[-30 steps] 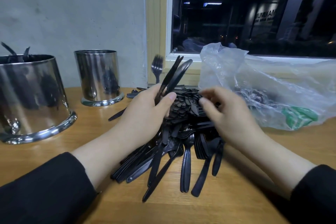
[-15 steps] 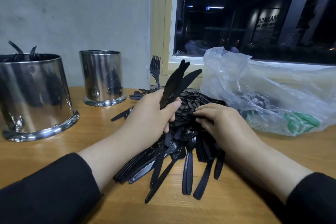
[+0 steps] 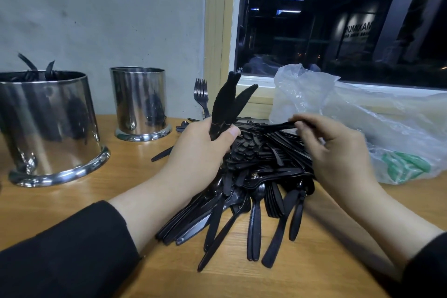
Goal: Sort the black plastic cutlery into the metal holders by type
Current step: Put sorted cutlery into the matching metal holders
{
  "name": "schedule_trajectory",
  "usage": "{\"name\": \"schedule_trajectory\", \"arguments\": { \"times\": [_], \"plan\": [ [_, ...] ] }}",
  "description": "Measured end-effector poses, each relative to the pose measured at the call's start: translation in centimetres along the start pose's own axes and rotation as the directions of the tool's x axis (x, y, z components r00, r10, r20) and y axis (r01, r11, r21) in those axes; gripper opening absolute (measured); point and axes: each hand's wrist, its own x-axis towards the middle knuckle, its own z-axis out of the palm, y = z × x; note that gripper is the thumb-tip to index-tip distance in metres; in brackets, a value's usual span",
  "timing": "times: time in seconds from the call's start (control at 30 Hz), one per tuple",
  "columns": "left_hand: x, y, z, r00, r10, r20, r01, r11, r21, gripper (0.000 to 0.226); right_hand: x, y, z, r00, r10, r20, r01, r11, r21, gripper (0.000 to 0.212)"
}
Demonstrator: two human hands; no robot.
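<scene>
Knives of black plastic (image 3: 228, 101), a small bunch of them, stand nearly upright in the left hand (image 3: 200, 152), their serrated blades pointing up and fanning slightly toward the window, their handles wrapped by the curled fingers with the thumb pressed across the front. Just to the right, the right hand (image 3: 336, 152) pinches the end of one more black plastic piece (image 3: 278, 125) between thumb and fingertips; it lies almost level, its long axis running left to right above the heap, and which type it is cannot be told. Beneath both hands sits the heap of black plastic cutlery (image 3: 256, 176) on the wooden table (image 3: 72, 201), a tangle at the far side and, nearer the person, handles splaying out toward the table's near edge. A single black fork (image 3: 202, 94) sticks up behind the left hand, tines upward. A lone black handle (image 3: 162, 154) lies on the wood left of the heap. Further left stand two shiny metal cylindrical holders: the smaller one (image 3: 140, 104) toward the wall, and the larger one (image 3: 48, 128) nearer, with a few black pieces poking above its rim. To the right of the heap, touching it, lies a crumpled clear plastic bag (image 3: 362, 123) with a green patch showing through. Black sleeves (image 3: 67, 249) cover both forearms.
</scene>
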Motion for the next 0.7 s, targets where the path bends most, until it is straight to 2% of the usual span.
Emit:
{"name": "schedule_trajectory", "arguments": {
  "times": [0.07, 0.13, 0.2, 0.33, 0.43, 0.6, 0.7],
  "plan": [
    [-0.1, 0.3, 0.0, 1.000, -0.019, -0.020, 0.019, 0.999, -0.035, 0.030, 0.1, -0.9, -0.7, 0.991, 0.106, -0.084, -0.088, 0.978, 0.191, 0.017],
    [-0.2, 0.7, 0.0, 0.998, -0.043, -0.039, 0.039, 0.996, -0.085, 0.024, 0.2, -1.7, -1.2, 0.976, 0.190, -0.103, -0.145, 0.930, 0.336, 0.014],
    [-0.2, 0.8, -0.1, 0.997, -0.043, -0.062, 0.037, 0.995, -0.091, 0.019, 0.2, -2.1, -1.4, 0.968, 0.237, -0.086, -0.184, 0.896, 0.405, 0.012],
    [-0.3, 1.0, -0.4, 0.995, -0.004, -0.104, 0.007, 0.999, 0.033, 0.025, 0.2, -2.2, -1.1, 0.947, 0.320, -0.010, -0.263, 0.796, 0.545, 0.009],
    [-0.2, 0.8, -0.5, 0.991, -0.017, -0.130, 0.028, 0.996, 0.085, 0.032, 0.2, -2.2, -0.8, 0.934, 0.354, 0.050, -0.313, 0.742, 0.593, 0.007],
    [-0.1, 0.6, -0.5, 0.992, 0.010, -0.128, 0.016, 0.979, 0.204, 0.036, 0.1, -2.0, -0.6, 0.929, 0.356, 0.098, -0.348, 0.756, 0.555, 0.009],
    [0.0, 0.4, -0.6, 0.991, -0.016, -0.133, 0.030, 0.994, 0.102, 0.030, 0.1, -1.9, -0.6, 0.926, 0.369, 0.080, -0.345, 0.738, 0.580, 0.009]
  ]
}}
